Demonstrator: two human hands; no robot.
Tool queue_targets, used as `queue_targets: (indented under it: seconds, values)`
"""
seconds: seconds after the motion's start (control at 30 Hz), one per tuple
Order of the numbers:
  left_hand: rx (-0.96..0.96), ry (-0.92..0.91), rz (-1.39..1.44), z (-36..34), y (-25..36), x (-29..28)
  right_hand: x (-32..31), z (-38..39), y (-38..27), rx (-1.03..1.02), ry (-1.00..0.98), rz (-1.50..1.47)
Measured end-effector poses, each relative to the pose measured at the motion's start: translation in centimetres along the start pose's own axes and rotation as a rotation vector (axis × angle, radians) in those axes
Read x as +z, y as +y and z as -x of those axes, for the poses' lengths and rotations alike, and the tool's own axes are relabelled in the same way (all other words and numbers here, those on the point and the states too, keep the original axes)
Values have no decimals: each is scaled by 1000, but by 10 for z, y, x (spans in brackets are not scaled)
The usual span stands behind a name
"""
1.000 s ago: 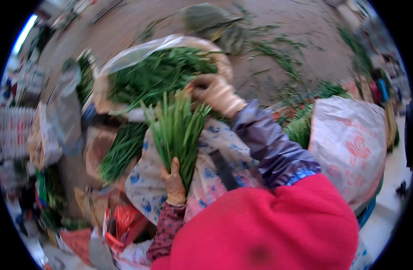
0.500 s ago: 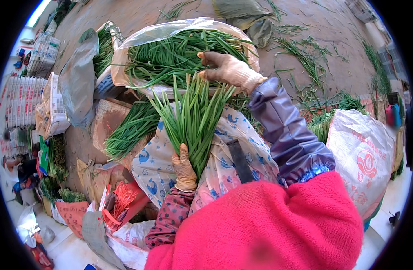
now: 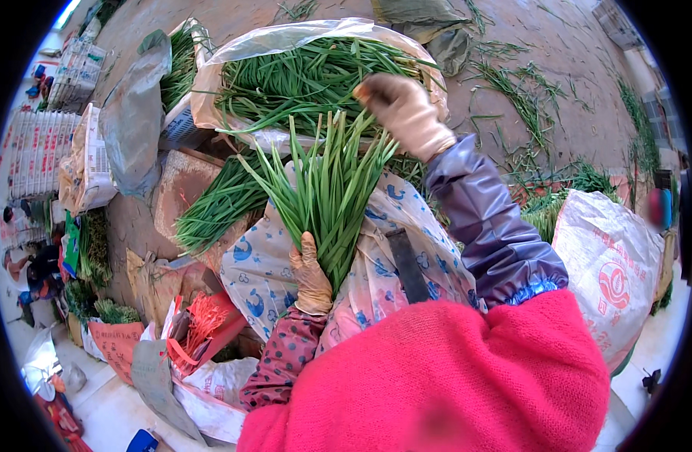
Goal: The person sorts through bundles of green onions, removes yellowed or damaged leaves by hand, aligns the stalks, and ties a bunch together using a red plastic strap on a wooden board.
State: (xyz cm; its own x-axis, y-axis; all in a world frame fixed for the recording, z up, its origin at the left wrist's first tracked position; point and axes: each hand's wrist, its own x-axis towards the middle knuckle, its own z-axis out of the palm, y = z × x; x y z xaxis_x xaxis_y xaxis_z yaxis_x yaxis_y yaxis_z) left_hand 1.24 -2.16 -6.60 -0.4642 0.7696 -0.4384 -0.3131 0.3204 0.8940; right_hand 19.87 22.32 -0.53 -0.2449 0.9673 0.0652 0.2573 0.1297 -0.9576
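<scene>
My left hand (image 3: pixel 311 279), in a yellowish glove, is closed around the lower part of a bunch of garlic chives (image 3: pixel 331 188). The bunch stands upright over my lap, its tips fanned out. My right hand (image 3: pixel 406 111), in a pale glove with a darkened palm, is raised up and right of the bunch's tops, in front of the lined crate. Its fingers look bent but are smeared by motion, and whether they hold anything is unclear. Behind it, a plastic-lined crate (image 3: pixel 204 113) holds a heap of loose chives (image 3: pixel 285 81).
A patterned plastic apron (image 3: pixel 248 264) with a dark strap (image 3: pixel 407 264) covers my lap. Left of it lies another chive bunch (image 3: pixel 218 207) by a brown board (image 3: pixel 181 194). Red ties (image 3: pixel 204 320) sit lower left. A white woven sack (image 3: pixel 606 264) stands right; chive scraps (image 3: pixel 515 98) litter the floor.
My right hand has moved from the tips of the bunch up and to the right. My left hand keeps its hold on the chives, with little movement. The view has shifted slightly.
</scene>
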Motion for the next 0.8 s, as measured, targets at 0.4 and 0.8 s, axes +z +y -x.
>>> queue_targets:
  seconds: [0.4,0.8]
  values:
    - [-12,-26,124,4,9,7,-143,-8,-47,-167,257,980]
    - [69,60,-76,0,-14,-4,22,-44,-63,62,-820,406]
